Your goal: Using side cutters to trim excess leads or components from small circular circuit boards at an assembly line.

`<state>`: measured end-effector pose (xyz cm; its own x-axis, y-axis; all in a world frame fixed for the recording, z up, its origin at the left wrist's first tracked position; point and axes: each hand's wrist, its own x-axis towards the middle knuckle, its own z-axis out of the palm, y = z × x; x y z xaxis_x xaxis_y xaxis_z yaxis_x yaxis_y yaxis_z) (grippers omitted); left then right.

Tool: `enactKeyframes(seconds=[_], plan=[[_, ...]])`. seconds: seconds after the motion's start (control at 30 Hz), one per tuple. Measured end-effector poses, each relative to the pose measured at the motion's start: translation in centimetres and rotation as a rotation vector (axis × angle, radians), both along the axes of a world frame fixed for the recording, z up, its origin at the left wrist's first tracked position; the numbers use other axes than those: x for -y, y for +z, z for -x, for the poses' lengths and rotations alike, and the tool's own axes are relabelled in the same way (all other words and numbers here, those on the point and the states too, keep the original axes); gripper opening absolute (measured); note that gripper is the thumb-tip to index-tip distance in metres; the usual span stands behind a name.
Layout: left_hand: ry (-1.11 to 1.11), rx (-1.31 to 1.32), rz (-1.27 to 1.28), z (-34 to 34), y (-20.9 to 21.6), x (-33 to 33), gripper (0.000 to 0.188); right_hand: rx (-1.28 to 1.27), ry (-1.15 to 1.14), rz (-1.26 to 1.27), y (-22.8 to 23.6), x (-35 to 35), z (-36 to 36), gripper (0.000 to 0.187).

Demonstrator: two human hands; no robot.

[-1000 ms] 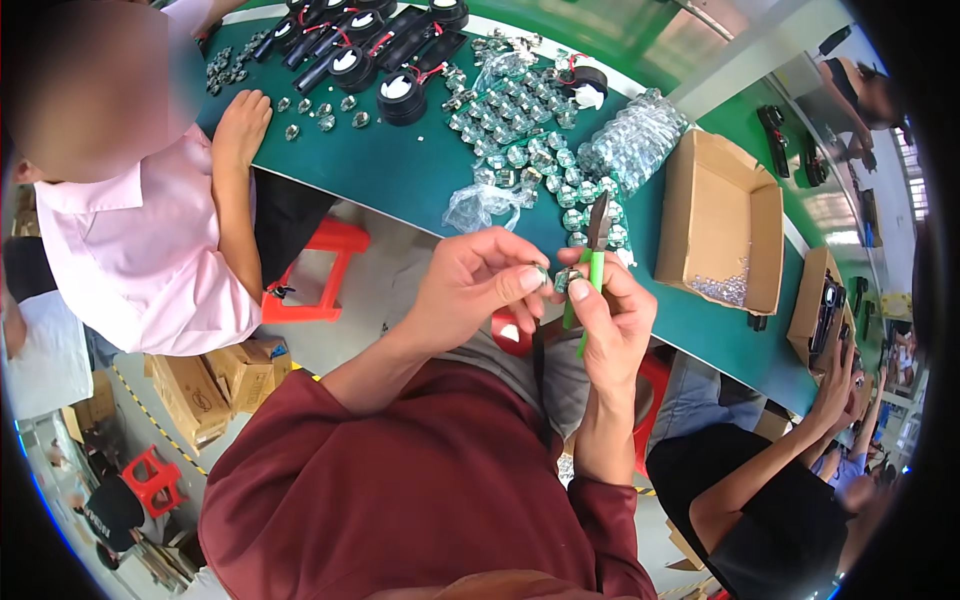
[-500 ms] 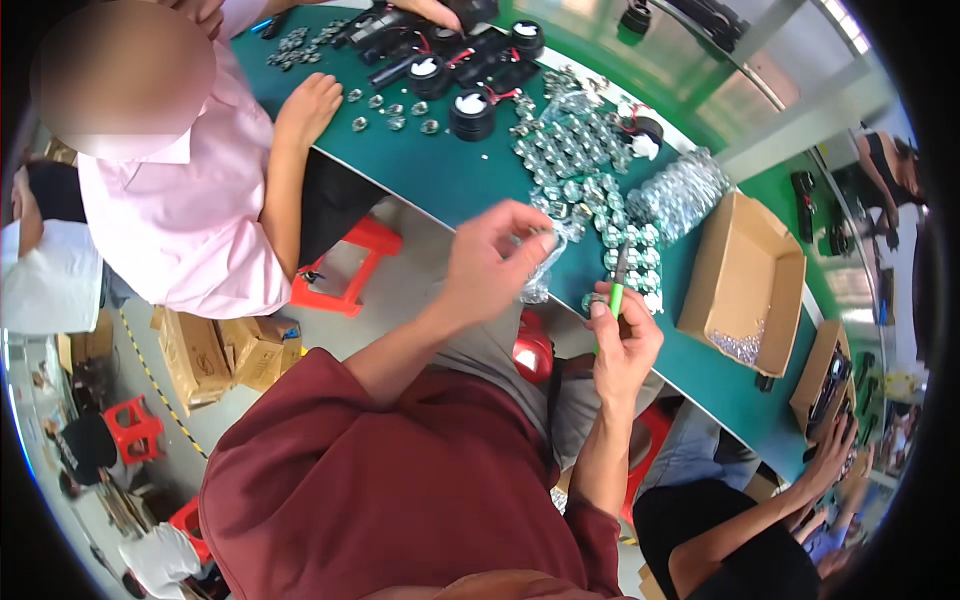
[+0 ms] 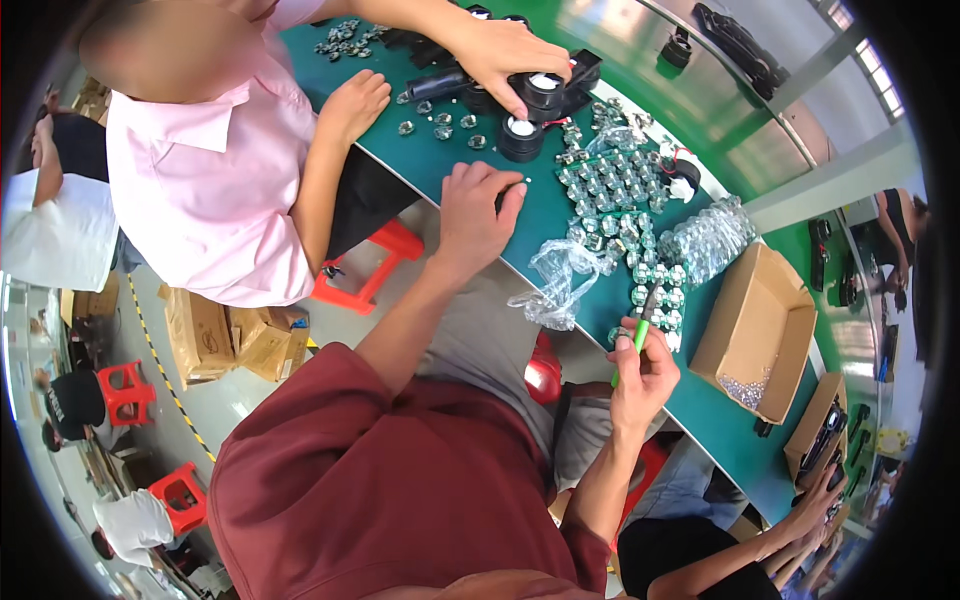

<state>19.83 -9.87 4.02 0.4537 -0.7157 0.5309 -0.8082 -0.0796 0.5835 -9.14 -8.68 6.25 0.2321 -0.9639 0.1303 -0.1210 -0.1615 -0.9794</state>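
My left hand (image 3: pixel 478 212) is over the table's near edge, thumb and forefinger apart, with nothing seen between them. Just beyond its fingers stands a black round housing (image 3: pixel 520 143) with a white top. My right hand (image 3: pixel 645 375) grips a slim green-handled tool (image 3: pixel 641 338) with a narrow grey metal tip; its exact kind is unclear. A small shiny round piece (image 3: pixel 618 334) shows at the thumb side of that hand. The tool tip lies over a block of clear lens-like parts on green boards (image 3: pixel 672 300). Crumpled clear plastic film (image 3: pixel 560 275) hangs over the edge between my hands.
More lens parts (image 3: pixel 612 180) and a bubble-wrapped bundle (image 3: pixel 708 240) lie behind. A cardboard box (image 3: pixel 725 335) with small clear pieces stands right. At left, a co-worker's hand (image 3: pixel 515 60) holds a black housing; the other hand (image 3: pixel 357 100) rests on the table. Another co-worker's arms (image 3: pixel 790 530) reach in at lower right.
My left hand has left the plastic film and moved toward the black housings at the far left. The film now lies loose. The co-worker's hand has come forward onto a housing. My view has shifted slightly.
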Motion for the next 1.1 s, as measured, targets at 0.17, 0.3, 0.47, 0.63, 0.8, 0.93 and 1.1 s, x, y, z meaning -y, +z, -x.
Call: enactKeyframes(seconds=[0.17,0.3,0.47,0.63,0.8,0.93,1.1], plan=[[0.050,0.237,0.132,-4.0,-0.6,0.5,0.017,-0.013,0.013,0.011,-0.4,-0.1,0.3,0.013],[0.181,0.288,0.092,-6.9,-0.2,0.6,0.026,0.005,0.009,-0.002,-0.3,-0.2,0.1,0.012],[0.190,0.227,0.037,-9.1,-0.7,2.2,0.038,-0.017,-0.013,-0.045,0.3,-0.3,-0.1,0.011],[0.210,0.258,-0.054,-8.8,-0.9,3.2,0.042,-0.210,-0.026,0.042,1.8,0.0,-1.3,0.012],[0.191,0.238,-0.118,-8.3,-0.8,3.2,0.035,-0.684,-0.068,0.269,3.9,-0.1,-3.0,0.016],[0.124,0.237,-0.051,-8.6,-0.9,3.3,0.030,-0.819,-0.134,0.288,4.1,0.0,-3.6,0.017],[0.038,0.167,0.009,-9.4,-1.0,3.4,0.021,-0.755,-0.160,0.351,3.4,-0.3,-3.2,0.018]])
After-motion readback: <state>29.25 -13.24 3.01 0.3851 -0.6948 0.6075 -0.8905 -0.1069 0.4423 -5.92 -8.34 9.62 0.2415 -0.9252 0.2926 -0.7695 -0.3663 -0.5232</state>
